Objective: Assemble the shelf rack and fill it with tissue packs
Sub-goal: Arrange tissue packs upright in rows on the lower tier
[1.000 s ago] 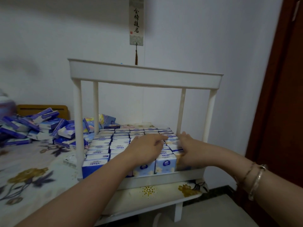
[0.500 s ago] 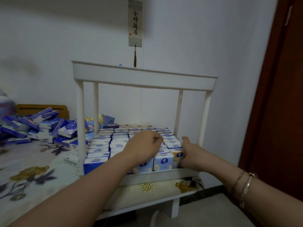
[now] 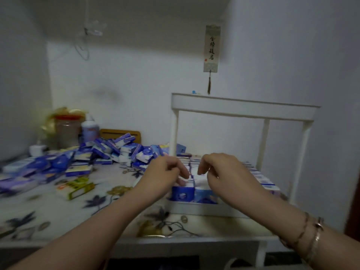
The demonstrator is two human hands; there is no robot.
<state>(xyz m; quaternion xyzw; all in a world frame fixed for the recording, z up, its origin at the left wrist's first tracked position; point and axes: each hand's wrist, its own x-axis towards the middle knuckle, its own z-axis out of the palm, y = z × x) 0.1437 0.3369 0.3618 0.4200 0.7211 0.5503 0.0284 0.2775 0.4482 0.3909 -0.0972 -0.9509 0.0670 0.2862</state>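
Now your left hand [image 3: 165,172] and right hand [image 3: 220,170] hover, fingers loosely curled and holding nothing, over tissue packs [image 3: 183,192] filling the shelf rack [image 3: 243,109]'s bottom tier; loose packs [image 3: 109,149] lie heaped leftward on the table [image 3: 58,207].

Home interior, likely a bedroom or spare room. Plain white walls, hanging calligraphy scroll [image 3: 212,48] with tassel, dark wooden door frame [image 3: 353,215] at right edge. Table [image 3: 48,207] under a floral-print cloth, cluttered with household bits: lidded jar [image 3: 67,131], white bottle [image 3: 90,130], wooden board [image 3: 120,132] leaning on the wall. White plastic shelf rack [image 3: 243,110] on the table, loose tissue packs [image 3: 109,151] heaped beside it. Domestic clutter, dim lighting.
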